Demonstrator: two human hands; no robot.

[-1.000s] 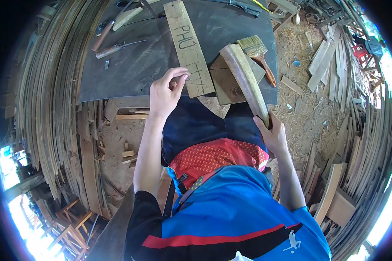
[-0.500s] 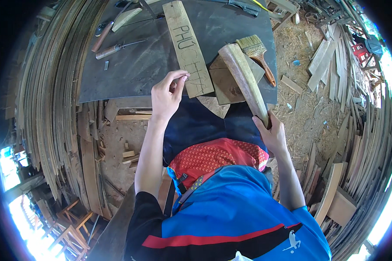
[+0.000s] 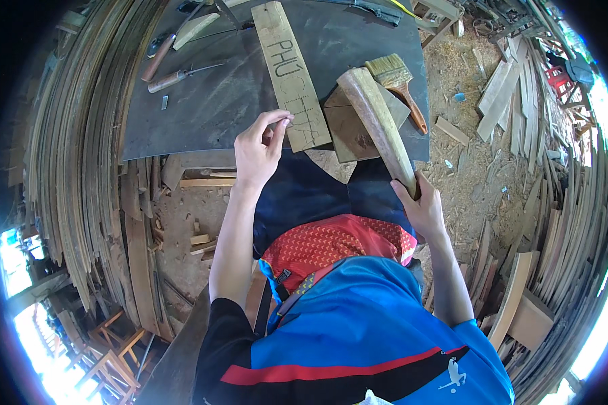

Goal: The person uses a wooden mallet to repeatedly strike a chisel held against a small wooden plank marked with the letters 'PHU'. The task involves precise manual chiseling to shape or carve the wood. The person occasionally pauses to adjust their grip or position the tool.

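Note:
A pale wooden board (image 3: 277,57) with drawn dark lettering lies lengthwise on the dark tabletop; dotted lines cross its near part. Over that near part, my left hand (image 3: 260,145) is closed in a pinch, thumb and forefinger together. Whatever it may hold is too small to make out. My right hand (image 3: 425,206) grips the lower end of a thick, club-like wooden stick (image 3: 378,121). The stick slants up and left above a brown wooden block (image 3: 348,138), hiding part of it. I cannot tell whether the two touch.
A wide brush (image 3: 398,77) lies beside the block. Left on the dark table (image 3: 203,125) are a thin-bladed, wooden-handled tool (image 3: 172,81) and another handled tool (image 3: 159,57). Long planks (image 3: 101,135) are stacked at left, and more strips (image 3: 554,256) at right. Shavings cover the floor (image 3: 479,196).

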